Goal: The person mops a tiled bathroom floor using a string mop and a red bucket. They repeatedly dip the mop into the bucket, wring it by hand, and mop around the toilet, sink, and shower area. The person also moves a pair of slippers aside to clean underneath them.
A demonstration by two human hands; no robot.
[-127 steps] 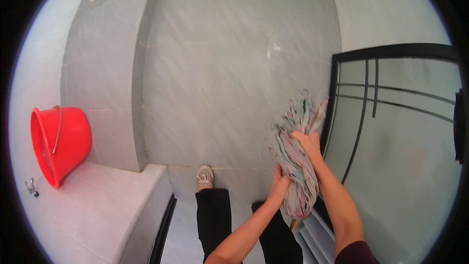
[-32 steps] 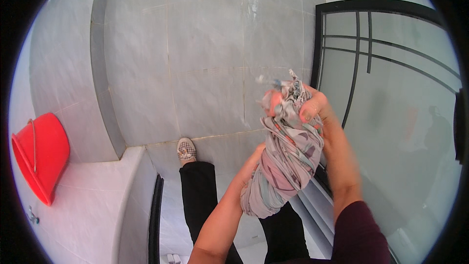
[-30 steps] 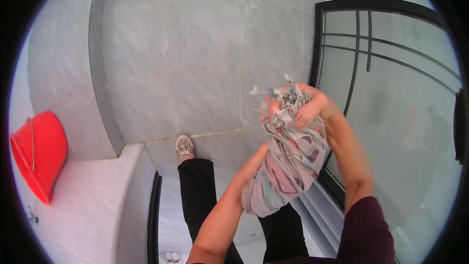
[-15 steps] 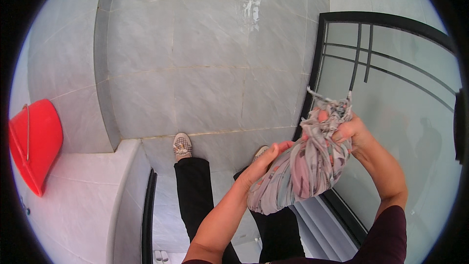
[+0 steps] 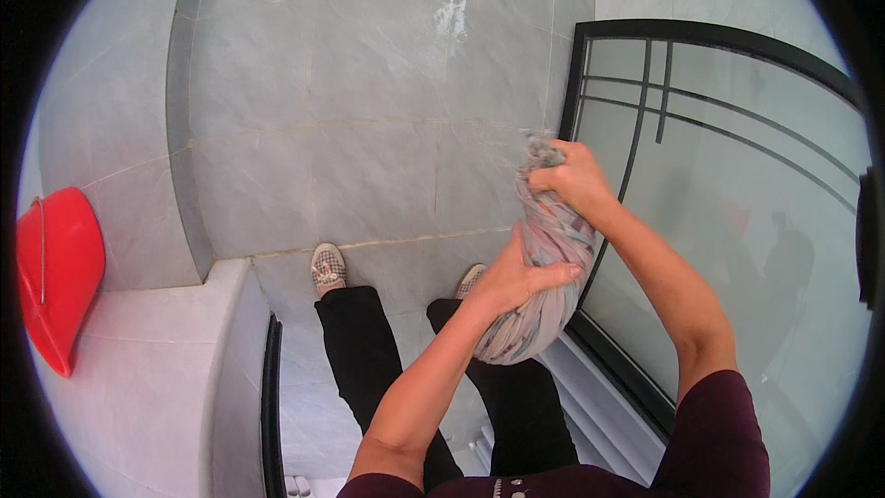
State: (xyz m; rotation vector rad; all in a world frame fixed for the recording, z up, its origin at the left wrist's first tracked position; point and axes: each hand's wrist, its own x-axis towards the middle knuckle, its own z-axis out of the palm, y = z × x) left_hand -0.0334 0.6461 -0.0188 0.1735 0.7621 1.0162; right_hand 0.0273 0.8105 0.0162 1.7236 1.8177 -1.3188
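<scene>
A bundle of grey-pink patterned cloth (image 5: 527, 337), gathered in long folds and twisted narrow at its far end, hangs in the air in front of my legs. My right hand (image 5: 579, 183) is closed round the narrow twisted end. Lower down, my left hand (image 5: 518, 282) grips the wider part, its thumb lying across the folds and its other fingers mostly hidden. The bundle slants, with its rounded end nearest my body.
A black-framed frosted glass door (image 5: 714, 249) stands close by my right arm. At the left, a red bucket (image 5: 69, 267) with a wire handle rests on a pale tiled ledge (image 5: 147, 332). Grey tiles (image 5: 369, 166) with a whitish patch lie ahead. White slippers (image 5: 297, 486) show below.
Both hands and the cloth have moved left, and the right hand also farther away. The cloth's far end is more tightly twisted. My left hand now lies over the bundle's wider part.
</scene>
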